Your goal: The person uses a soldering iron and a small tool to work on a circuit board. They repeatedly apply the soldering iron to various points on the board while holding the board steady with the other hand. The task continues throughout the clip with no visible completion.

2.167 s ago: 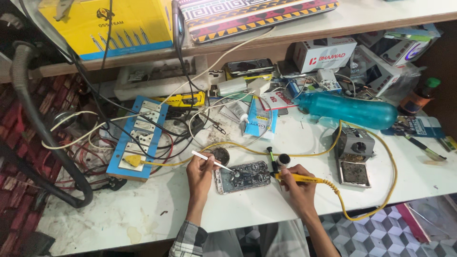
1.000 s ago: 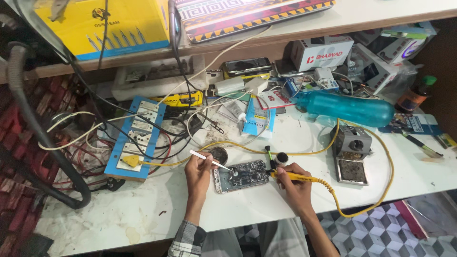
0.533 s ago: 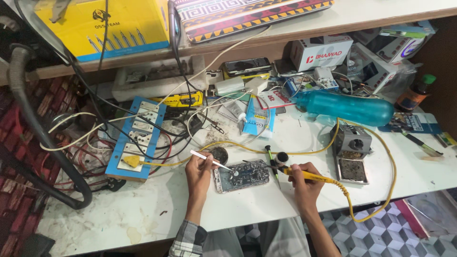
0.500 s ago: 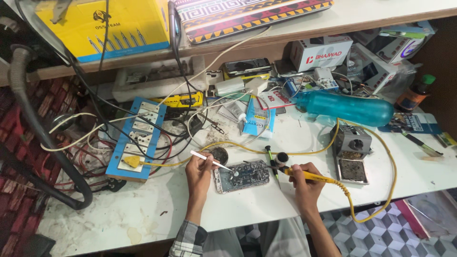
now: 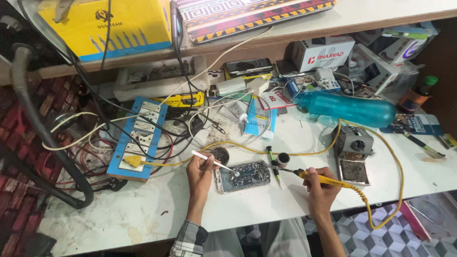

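Fingers of the left hand pinch white tweezers — tip on the opened phone lying on the white workbench. Right hand is clamped around a yellow soldering iron — tip beside the phone's right end.

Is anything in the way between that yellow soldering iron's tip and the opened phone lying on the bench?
Nothing visible blocks it. The right hand holds the yellow soldering iron with its tip at the right end of the opened phone. A green-handled tool lies just beside that tip. The left hand holds a white tool over the phone's left part.
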